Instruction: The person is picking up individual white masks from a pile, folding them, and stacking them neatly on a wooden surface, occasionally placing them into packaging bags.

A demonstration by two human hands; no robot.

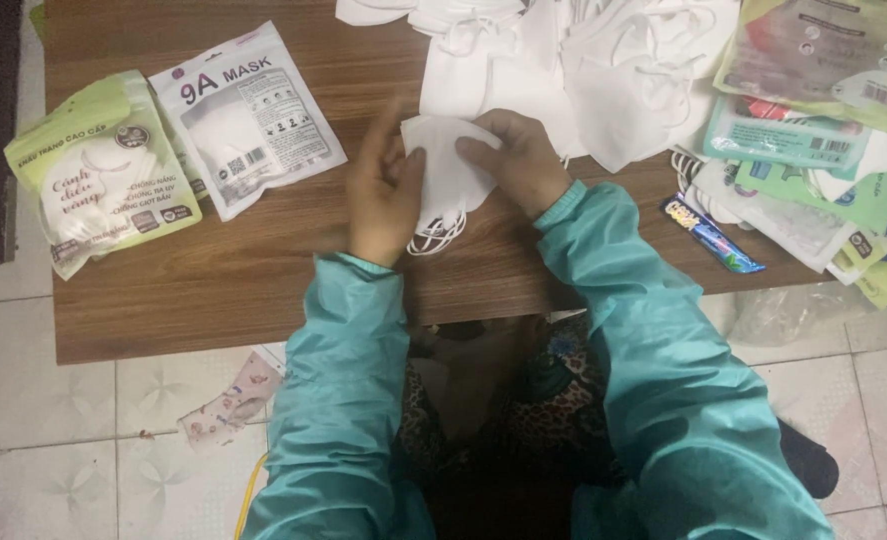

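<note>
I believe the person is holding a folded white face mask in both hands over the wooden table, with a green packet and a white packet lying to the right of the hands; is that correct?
Not quite: the head view shows the green packet and the white packet lying to the left of the hands, not the right. The rest holds: the left hand and right hand hold a folded white face mask over the wooden table.

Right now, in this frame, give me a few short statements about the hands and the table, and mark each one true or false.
1. Both hands hold a white face mask. True.
2. The left hand rests on the green packet. False: it is on the mask; the packet lies apart.
3. A pile of white masks lies beyond the right hand. True.
4. The table is glass. False: it is brown wood.
</note>
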